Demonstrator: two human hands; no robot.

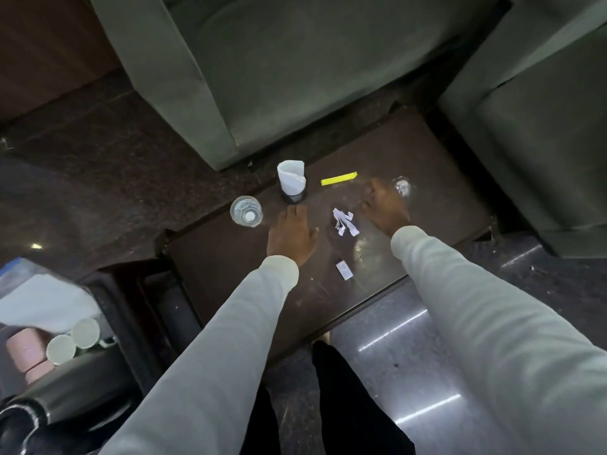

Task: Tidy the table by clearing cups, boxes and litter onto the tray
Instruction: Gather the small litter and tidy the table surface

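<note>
Reaching over the table (230, 290) with both hands spread and empty, my right hand (382, 208) lies nearer the paper scraps (345, 221) between them than my left hand (290, 236).

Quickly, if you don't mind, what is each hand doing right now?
Left hand: open, palm down over the table, holding nothing.
Right hand: open, blurred, reaching beside the paper scraps, holding nothing.
</note>
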